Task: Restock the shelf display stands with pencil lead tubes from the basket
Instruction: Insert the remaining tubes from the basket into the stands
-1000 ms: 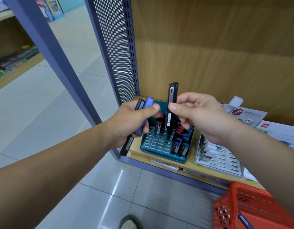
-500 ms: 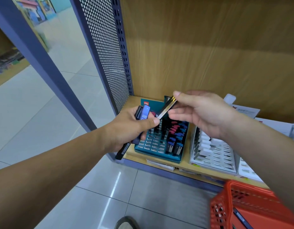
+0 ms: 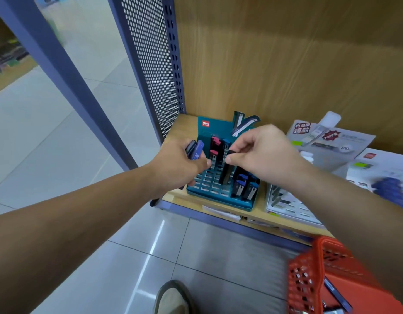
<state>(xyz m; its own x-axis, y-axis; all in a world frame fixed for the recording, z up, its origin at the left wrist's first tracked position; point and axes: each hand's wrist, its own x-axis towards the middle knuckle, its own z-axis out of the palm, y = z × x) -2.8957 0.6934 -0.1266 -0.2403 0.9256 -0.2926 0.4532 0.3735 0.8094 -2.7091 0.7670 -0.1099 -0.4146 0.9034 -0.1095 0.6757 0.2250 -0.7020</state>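
Right hand (image 3: 261,155) pinches a slim black pencil lead tube (image 3: 225,174) by its top, thumb and curled fingers clamped tight. The tube stands upright, its lower end among the middle slots of the teal plastic slotted display stand (image 3: 215,193) at the left end of the wooden shelf (image 3: 184,129). Left hand (image 3: 177,168) grips a small bundle of spare tubes (image 3: 197,150), blue-capped one foremost, just left of the stand. This looks like the seating step: next, press the tube straight down into a free slot, release, then draw another from the bundle. The red mesh plastic basket (image 3: 309,279) waits near right.
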